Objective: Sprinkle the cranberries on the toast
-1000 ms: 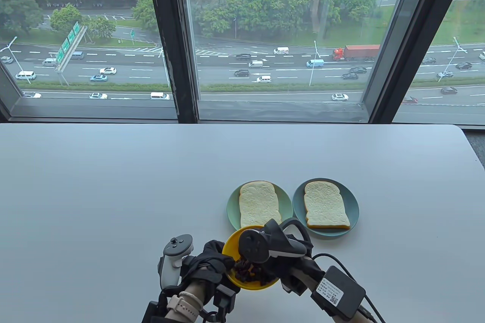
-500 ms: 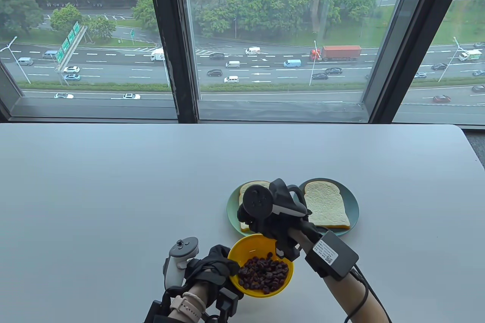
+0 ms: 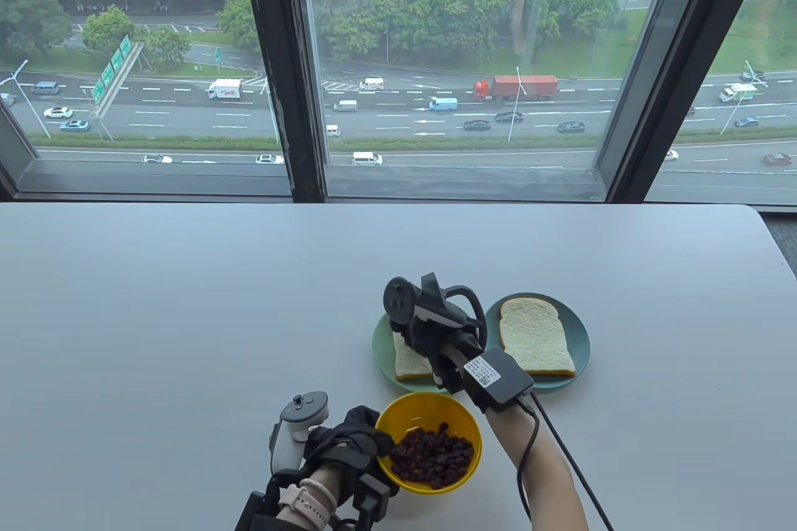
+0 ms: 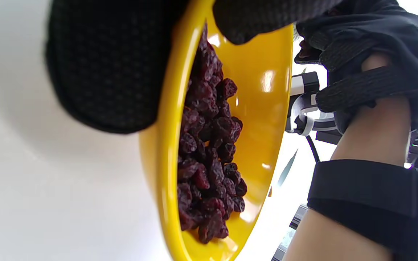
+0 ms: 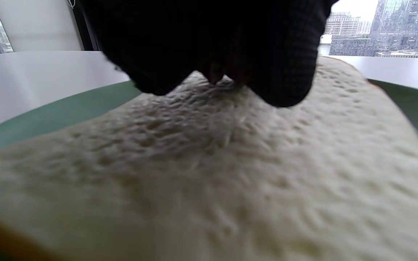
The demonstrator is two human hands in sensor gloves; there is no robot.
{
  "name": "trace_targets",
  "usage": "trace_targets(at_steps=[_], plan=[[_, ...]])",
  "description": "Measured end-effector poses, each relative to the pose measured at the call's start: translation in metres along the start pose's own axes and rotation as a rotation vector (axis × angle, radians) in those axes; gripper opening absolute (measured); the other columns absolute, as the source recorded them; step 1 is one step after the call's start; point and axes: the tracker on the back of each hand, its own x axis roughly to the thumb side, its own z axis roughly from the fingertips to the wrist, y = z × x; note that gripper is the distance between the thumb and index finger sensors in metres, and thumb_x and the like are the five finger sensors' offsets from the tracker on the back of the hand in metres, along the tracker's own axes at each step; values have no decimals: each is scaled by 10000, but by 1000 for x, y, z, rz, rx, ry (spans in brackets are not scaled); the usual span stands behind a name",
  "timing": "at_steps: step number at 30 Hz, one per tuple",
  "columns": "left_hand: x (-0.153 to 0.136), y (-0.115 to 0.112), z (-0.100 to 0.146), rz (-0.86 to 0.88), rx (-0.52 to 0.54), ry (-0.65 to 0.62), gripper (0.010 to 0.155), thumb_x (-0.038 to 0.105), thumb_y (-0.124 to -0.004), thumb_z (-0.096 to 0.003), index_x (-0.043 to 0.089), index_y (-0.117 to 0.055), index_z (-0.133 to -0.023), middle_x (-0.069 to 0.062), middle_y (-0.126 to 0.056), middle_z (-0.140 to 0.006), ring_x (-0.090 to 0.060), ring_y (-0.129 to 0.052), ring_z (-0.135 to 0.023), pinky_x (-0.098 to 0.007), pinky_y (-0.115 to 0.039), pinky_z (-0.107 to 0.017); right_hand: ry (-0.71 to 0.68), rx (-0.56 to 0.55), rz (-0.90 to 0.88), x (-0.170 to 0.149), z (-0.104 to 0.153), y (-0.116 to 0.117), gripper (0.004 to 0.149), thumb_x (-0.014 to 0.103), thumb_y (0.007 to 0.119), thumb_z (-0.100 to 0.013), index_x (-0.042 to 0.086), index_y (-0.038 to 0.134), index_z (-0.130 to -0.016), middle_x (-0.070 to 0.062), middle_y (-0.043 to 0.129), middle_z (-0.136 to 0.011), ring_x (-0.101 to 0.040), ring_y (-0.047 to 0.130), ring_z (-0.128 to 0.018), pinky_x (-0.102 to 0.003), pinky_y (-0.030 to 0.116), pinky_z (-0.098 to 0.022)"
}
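A slice of white toast (image 3: 410,361) lies on a round green plate (image 3: 381,349), and this near slice serves as the landmark here. In the right wrist view its pale, pitted crumb fills the frame, with no cranberries lying on it. The right hand (image 3: 429,335) hangs directly over the toast, its gloved fingertips (image 5: 278,90) bunched close together just above the bread. Small dark shapes show between them, probably cranberries, but whether the hand actually holds fruit cannot be told for certain.

Just in front of the toast, toward the person, sits a yellow bowl (image 3: 398,416) holding a heap of dark red cranberries (image 3: 433,455). The left hand (image 3: 348,441) grips the bowl's left rim, fingers curled over the edge, and the left wrist view shows the bowl tilted. To the right of the toast, a second slice (image 3: 535,345) rests on its own green plate (image 3: 579,332), bare as well. Everything stands on a pale desk (image 3: 187,319) by a window.

Likely risks: if the fingers release all at once, the fruit could drop in one clump rather than scatter. Dried cranberries are sticky and may cling to the glove fabric. Fruit let go near the crust could roll onto the plate. Fingertips this low might dent the soft bread. A tilted bowl could spill if the left hand's hold slackens.
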Motion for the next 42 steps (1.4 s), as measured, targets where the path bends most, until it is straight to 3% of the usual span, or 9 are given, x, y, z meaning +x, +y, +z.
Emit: trace_targets(at_steps=[7, 15, 26, 36, 42], plan=[[-1, -2, -1, -8, -2, 9, 552, 221, -732, -465, 225, -408, -911, -174, -627, -723, -347, -781, -459, -355, -981, -201, -44, -43, 143, 6, 10, 9, 450, 305, 842, -320, 388, 694, -736, 36, 616, -871, -157, 805, -739, -148, 917, -409], [-2, -3, -1, -19, 2, 18, 554, 222, -732, -466, 223, -405, -913, -177, -622, -725, -351, -776, -461, -358, -979, -205, -19, -78, 181, -5, 13, 9, 504, 319, 821, -331, 369, 645, -801, 1, 590, -887, -186, 787, -752, -162, 892, -447], [-3, -3, -4, -29, 1, 20, 555, 220, -732, -465, 223, -404, -913, -177, -621, -726, -352, -776, -463, -361, -978, -207, -17, -60, 62, -31, 23, 1, 526, 371, 769, -354, 317, 611, -852, -50, 576, -898, -241, 769, -766, -213, 880, -452], [-2, -3, -5, -23, 17, 10, 554, 220, -730, -466, 225, -402, -912, -175, -619, -729, -351, -775, -468, -361, -978, -213, -143, -74, -36, -36, 83, -23, 574, 404, 742, -369, 294, 568, -905, -76, 572, -932, -268, 770, -804, -266, 881, -484], [-2, -2, -6, -8, 30, -4, 554, 221, -729, -467, 228, -397, -911, -172, -616, -732, -349, -775, -472, -361, -979, -219, -335, 54, -153, -18, 134, -29, 640, 435, 744, -370, 285, 511, -947, -103, 534, -970, -299, 744, -845, -314, 856, -537]])
